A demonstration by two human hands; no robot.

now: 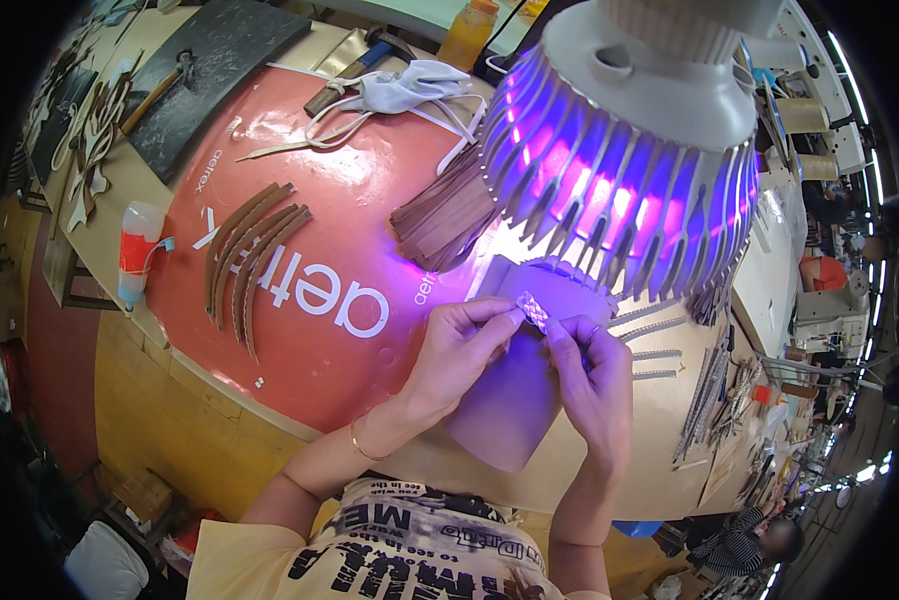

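Note:
Under a ribbed lamp (619, 190) glowing violet, my left hand (454, 350) and my right hand (591, 375) meet in front of me. Between their fingertips is a short braided strip (533, 311) with a woven pattern, pinched at one end by each hand. Below them lies a flat rounded piece (504, 425) that looks like leather, tinted purple by the light. Beyond the fingers, a scalloped-edged piece (569, 285) sits right beneath the lamp. Left of the lamp, a bundle of brown strips (444, 220) rests close to my left hand.
A red sheet (339, 390) covers the table's left part, bearing several curved brown strips (254, 250). A squeeze bottle (139, 255) stands at its left edge. Behind are a black slab (219, 75), a hammer (374, 55) and a whitish cloth (419, 88). Narrow strips (704, 400) lie right.

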